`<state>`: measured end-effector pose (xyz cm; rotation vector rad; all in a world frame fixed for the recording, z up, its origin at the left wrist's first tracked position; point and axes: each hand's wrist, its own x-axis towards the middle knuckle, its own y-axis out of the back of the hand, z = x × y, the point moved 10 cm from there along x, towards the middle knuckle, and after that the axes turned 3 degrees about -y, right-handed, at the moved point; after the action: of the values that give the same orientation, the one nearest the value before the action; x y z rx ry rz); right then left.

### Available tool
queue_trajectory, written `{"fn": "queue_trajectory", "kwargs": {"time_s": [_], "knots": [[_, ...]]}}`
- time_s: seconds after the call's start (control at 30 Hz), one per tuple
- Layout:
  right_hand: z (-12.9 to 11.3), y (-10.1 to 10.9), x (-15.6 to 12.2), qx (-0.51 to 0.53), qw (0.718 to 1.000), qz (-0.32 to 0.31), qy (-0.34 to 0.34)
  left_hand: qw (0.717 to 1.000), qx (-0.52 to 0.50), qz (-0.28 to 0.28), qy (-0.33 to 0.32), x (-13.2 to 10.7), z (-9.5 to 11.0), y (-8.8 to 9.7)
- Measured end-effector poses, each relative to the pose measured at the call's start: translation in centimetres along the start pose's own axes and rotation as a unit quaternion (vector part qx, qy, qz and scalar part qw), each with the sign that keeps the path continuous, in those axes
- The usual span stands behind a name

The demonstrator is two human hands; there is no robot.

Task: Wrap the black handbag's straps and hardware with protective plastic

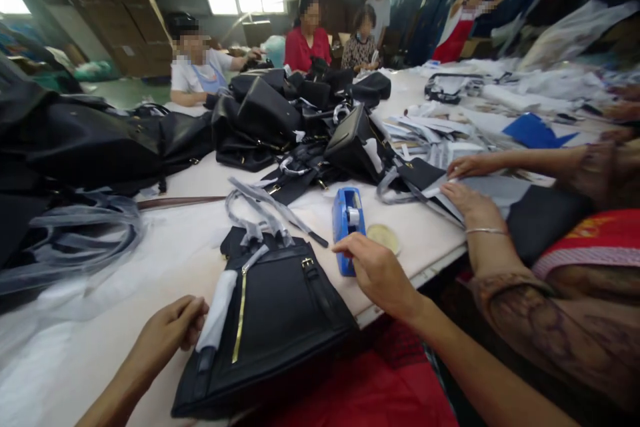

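A black handbag (285,320) lies in front of me, with a gold zipper, a small buckle strap and clear plastic wrapped round its handles. White wrapping (219,310) covers a strip along its left side. My left hand (175,327) is beside that wrapping, fingers curled in; whatever they hold, if anything, is hidden. To the right of the bag stands a blue tape dispenser (343,260) with a roll in it. My right hand (377,270) is at its near end, fingers bent together as in a pinch. I cannot make out tape between them.
Black bags (265,113) are heaped across the table's middle and left. Plastic-wrapped straps (95,227) lie at left, a tape roll (383,238) beside the dispenser. At right, a co-worker's hands (473,197) rest on grey sheeting over a black bag. Several people are beyond the table.
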<state>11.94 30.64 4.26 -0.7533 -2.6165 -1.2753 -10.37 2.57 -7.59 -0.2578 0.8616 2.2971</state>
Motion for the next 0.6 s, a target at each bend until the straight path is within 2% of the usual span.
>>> {"fn": "queue_trajectory", "kwargs": {"time_s": [0.07, 0.13, 0.23, 0.33, 0.4, 0.53, 0.6], "knots": [[1.0, 0.8, -0.5, -0.003, 0.999, 0.018, -0.031, 1.000, 0.005, -0.005, 0.004, -0.3, 0.2, 0.2], [1.7, 0.8, -1.3, 0.002, 0.998, 0.012, -0.061, 1.000, 0.007, -0.018, 0.007, -0.5, 0.4, 0.4], [1.5, -1.1, -2.8, 0.016, 0.996, -0.045, -0.081, 0.999, 0.040, -0.005, -0.004, -0.8, 1.5, 1.6], [1.0, -3.6, -3.6, -0.002, 0.989, -0.104, -0.105, 0.991, 0.127, 0.028, -0.035, -1.9, 4.1, 2.1], [0.7, -5.0, -3.2, -0.041, 0.982, -0.136, -0.123, 0.978, 0.193, 0.034, -0.075, -3.2, 6.7, 1.1], [0.0, -7.2, -1.2, -0.132, 0.962, -0.206, -0.125, 0.941, 0.276, 0.011, -0.196, -6.4, 12.4, -3.4], [-0.2, -8.3, -0.4, -0.165, 0.949, -0.242, -0.118, 0.927, 0.292, 0.008, -0.235, -7.1, 14.2, -4.7]]}}
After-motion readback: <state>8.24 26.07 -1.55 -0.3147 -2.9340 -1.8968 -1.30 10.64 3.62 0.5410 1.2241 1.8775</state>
